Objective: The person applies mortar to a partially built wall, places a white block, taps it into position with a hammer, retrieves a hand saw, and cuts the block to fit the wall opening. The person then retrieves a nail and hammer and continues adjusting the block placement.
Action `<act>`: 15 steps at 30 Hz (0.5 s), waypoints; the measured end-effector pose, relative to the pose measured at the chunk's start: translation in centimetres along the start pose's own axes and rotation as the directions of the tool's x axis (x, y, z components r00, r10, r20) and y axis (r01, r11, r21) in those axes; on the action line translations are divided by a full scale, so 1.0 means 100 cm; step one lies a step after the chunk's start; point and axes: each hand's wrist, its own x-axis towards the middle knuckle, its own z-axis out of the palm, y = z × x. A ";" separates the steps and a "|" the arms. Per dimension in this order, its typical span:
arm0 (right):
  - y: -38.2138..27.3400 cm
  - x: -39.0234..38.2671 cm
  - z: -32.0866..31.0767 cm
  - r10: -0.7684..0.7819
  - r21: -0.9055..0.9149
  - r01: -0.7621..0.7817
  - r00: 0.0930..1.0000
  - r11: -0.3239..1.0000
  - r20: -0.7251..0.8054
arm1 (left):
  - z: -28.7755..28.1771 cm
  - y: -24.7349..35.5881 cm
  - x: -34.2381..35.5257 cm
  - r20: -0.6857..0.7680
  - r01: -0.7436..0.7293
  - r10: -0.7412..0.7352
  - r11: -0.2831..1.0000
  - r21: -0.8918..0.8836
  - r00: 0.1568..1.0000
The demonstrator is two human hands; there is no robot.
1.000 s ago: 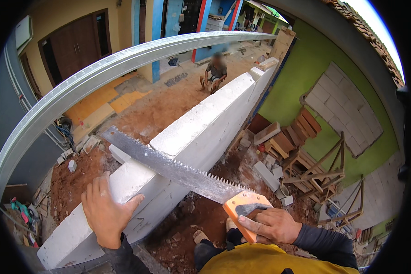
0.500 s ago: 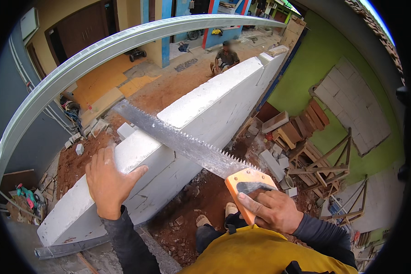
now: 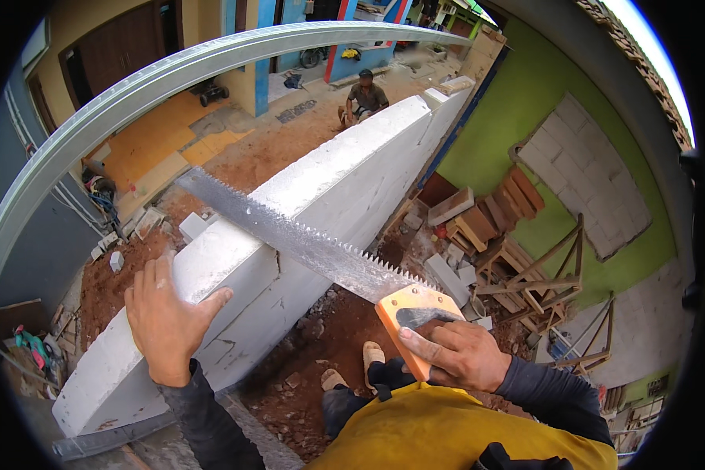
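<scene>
A hand saw (image 3: 313, 249) lies slantwise across the top of a white block wall (image 3: 352, 157), its toothed edge turned up and away from me. Its blade tip sticks out beyond the wall's far side. My right hand (image 3: 466, 352) is wrapped round the orange handle (image 3: 403, 321) on the near side. On the wall top left of the blade, my left hand (image 3: 164, 317) rests with fingers stretched and thumb spread toward the near face. A vertical joint shows in the near face just below the blade.
A long grey metal channel (image 3: 133, 86) arches across the view beyond the wall. Another person (image 3: 366, 98) crouches past the wall's far end. Wooden boards (image 3: 486, 219) and a timber frame (image 3: 548, 274) stand at right by a green wall (image 3: 486, 141). Rubble lies on the reddish soil (image 3: 305, 376).
The whole view has shifted a little, so the scene sits further left. Both hands and the saw keep nearly the same places relative to the wall.
</scene>
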 end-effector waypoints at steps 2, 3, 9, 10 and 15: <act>0.000 0.000 0.002 -0.078 0.040 0.083 0.991 0.996 -0.107 | 0.000 0.001 0.000 -0.019 -0.015 0.015 1.000 -0.009 1.000; -0.001 0.004 0.006 -0.080 0.066 0.087 0.992 0.994 -0.100 | 0.000 0.001 0.000 -0.021 -0.024 0.024 1.000 -0.016 0.999; -0.006 0.031 0.010 -0.044 0.032 0.046 0.997 0.998 -0.065 | -0.003 0.000 0.003 0.001 -0.009 0.009 1.000 -0.006 1.000; -0.007 0.028 0.006 -0.042 0.050 0.045 0.997 0.998 -0.069 | -0.002 0.000 0.001 0.007 -0.023 0.023 0.999 -0.027 1.000; -0.004 0.020 0.007 -0.048 0.061 0.052 0.996 0.997 -0.075 | -0.002 0.001 0.000 0.017 -0.006 0.006 1.000 0.004 1.000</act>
